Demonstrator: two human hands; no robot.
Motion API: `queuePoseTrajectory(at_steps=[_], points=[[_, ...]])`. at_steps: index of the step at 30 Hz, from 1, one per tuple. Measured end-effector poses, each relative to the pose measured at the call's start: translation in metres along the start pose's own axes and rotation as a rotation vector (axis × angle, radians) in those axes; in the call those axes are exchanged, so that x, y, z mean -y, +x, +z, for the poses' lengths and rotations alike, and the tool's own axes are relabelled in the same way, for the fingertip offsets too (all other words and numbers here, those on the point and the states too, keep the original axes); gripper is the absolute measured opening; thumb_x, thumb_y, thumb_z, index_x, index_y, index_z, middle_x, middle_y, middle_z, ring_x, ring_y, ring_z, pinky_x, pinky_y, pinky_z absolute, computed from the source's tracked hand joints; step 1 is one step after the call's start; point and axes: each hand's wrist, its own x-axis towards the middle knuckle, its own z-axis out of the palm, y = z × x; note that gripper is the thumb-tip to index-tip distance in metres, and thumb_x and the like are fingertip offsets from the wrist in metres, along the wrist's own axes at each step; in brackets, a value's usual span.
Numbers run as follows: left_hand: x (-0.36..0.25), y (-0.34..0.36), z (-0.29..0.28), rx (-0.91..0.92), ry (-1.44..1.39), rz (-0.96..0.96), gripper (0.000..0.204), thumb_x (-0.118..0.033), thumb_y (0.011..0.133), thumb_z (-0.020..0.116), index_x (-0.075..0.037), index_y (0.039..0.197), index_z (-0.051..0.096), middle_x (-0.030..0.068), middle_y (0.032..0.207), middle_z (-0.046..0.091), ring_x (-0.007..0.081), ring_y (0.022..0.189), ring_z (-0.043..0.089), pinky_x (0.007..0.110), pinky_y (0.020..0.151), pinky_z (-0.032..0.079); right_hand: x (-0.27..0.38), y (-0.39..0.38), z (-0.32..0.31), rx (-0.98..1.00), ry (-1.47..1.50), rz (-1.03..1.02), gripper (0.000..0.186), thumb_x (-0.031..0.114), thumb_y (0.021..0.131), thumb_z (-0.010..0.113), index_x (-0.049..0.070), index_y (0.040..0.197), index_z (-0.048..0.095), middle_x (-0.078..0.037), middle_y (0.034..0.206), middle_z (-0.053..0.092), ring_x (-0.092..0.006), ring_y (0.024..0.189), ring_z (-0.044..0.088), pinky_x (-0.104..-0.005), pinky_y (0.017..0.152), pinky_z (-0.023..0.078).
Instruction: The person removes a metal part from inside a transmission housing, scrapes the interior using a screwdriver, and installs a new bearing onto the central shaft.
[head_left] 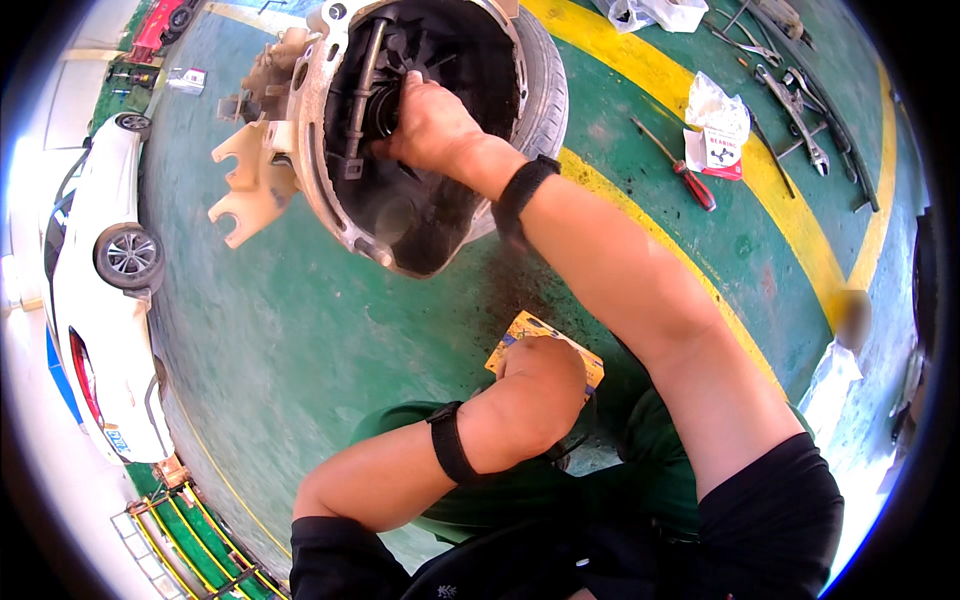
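Observation:
My right hand [430,125] reaches into the dark bell housing [400,218] at the top centre, fingers closed around a part by a black ring [382,110]; what it grips is mostly hidden. A metal shaft [361,105] runs beside it, and a tan bracket [245,180] sticks out at the housing's left. The housing rests by a tyre [548,95]. Lower down, my left hand [540,370] holds a yellow box [525,325], its fingers curled and partly hidden under the hand.
On the green floor [320,340] at right lie a red screwdriver [692,182], white-and-red box [714,152], plastic bag [715,100], wrenches [800,125] and long black bars [855,170]. A white car [115,390] stands left, above railings [200,535].

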Motion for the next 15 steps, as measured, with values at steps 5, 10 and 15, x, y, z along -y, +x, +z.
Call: queuePoseTrajectory(at_steps=[5, 10, 15], points=[[-0.001, -0.008, -0.001, -0.063, -0.006, -0.004, 0.017, -0.017, 0.081, 0.073, -0.008, 0.094, 0.079, 0.0105, 0.095, 0.077, 0.0247, 0.088, 0.076, 0.038, 0.064, 0.058, -0.011, 0.003, 0.002, -0.012, -0.012, -0.074, 0.083, 0.041, 0.075, 0.088, -0.016, 0.123, 0.052, -0.033, 0.11, 0.068, -0.0451, 0.111, 0.065, -0.045, 0.095, 0.054], [0.004, 0.003, 0.012, -0.132, -0.012, 0.042, 0.021, -0.025, 0.08, 0.078, -0.01, 0.095, 0.081, 0.0082, 0.097, 0.078, 0.0243, 0.089, 0.076, 0.04, 0.06, 0.058, -0.008, -0.001, -0.009, 0.063, 0.004, -0.052, 0.076, 0.041, 0.076, 0.087, -0.013, 0.117, 0.054, -0.033, 0.104, 0.069, -0.0465, 0.105, 0.067, -0.0464, 0.092, 0.055], [0.005, 0.002, 0.001, -0.076, 0.009, 0.004, 0.022, -0.028, 0.079, 0.079, -0.01, 0.093, 0.08, 0.0094, 0.095, 0.077, 0.026, 0.088, 0.076, 0.039, 0.066, 0.058, -0.013, -0.011, -0.017, 0.047, 0.03, -0.062, 0.075, 0.038, 0.077, 0.087, -0.013, 0.12, 0.054, -0.033, 0.104, 0.069, -0.0468, 0.104, 0.067, -0.0464, 0.091, 0.055]])
